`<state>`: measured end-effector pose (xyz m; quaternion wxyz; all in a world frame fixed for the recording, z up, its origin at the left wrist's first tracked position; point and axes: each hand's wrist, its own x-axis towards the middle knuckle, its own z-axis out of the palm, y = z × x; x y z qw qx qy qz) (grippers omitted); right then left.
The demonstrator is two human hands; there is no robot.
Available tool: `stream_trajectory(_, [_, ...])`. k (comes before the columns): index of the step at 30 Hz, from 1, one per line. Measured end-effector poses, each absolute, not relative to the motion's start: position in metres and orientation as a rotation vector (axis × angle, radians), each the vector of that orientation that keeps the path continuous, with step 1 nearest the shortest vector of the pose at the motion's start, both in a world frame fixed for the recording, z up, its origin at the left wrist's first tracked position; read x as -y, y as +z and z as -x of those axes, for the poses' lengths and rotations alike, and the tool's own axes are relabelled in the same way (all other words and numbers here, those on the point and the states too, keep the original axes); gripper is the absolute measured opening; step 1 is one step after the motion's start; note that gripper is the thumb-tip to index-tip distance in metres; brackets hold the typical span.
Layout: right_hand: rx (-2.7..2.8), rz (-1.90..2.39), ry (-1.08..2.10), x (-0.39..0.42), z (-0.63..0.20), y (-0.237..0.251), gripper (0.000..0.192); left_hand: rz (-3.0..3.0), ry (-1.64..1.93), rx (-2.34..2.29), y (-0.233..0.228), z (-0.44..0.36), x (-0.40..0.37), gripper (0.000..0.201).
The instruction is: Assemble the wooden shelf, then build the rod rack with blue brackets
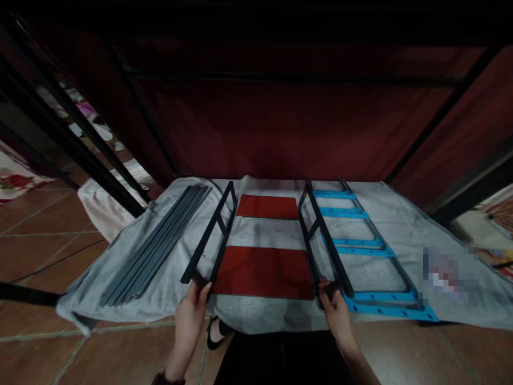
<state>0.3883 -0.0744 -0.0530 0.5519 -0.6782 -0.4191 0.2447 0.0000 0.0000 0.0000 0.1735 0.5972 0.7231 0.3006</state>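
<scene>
Left hand pinches the near end of one black rectangular metal-looking frame between thumb and fingers, nearly closed; the right hand grips a matching black frame likewise. The frames flank two flat red rectangular panels on grey cloth. Even, level grips should keep both steady. Forearms reach forward, angled slightly inward.

Seemingly a home: tiled floor, flowered cloth
</scene>
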Motion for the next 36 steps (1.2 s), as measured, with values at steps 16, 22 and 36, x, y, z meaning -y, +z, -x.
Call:
stream_trajectory(16, [1.139,1.695,0.596,0.091,-0.386,-0.066,0.048,-1.640,0.989,-1.867,-0.016,0.008,-0.010,0.051])
stream_trajectory(22, [1.203,1.907,0.441,0.100,-0.395,-0.063,0.030,-1.619,0.977,-1.870,-0.026,0.010,-0.010,0.052])
stream_trajectory(36, [1.402,2.127,0.521,0.084,-0.386,-0.031,0.029,-1.586,1.049,-1.916,-0.020,0.014,-0.016,0.054])
